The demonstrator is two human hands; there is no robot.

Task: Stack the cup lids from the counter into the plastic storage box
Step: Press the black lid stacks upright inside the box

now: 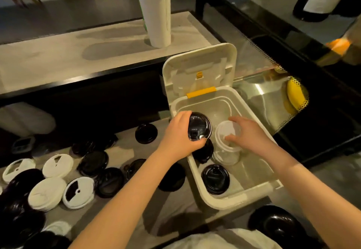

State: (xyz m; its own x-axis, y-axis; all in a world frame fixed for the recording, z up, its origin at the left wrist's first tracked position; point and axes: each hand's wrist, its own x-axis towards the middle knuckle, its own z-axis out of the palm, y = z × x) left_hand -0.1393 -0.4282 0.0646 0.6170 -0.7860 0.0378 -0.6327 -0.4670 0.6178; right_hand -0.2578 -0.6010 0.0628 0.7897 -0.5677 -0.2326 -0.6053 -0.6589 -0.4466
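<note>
Placing step: the left hand (178, 134) grips a black lid (200, 126) at the box's (197, 178) 9 o'clock, the right hand (253, 134) clasps the white stack (226, 131); next, lower the lid squarely.

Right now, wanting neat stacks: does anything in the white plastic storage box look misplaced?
One round black plastic lid lies alone at the near end of the white plastic storage box.

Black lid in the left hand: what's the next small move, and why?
Probably lower it straight down onto the black stack in the storage box and release. The left hand grips the black lid over the box, with that stack just beneath it, while the right hand holds the white lid stack beside it.
</note>
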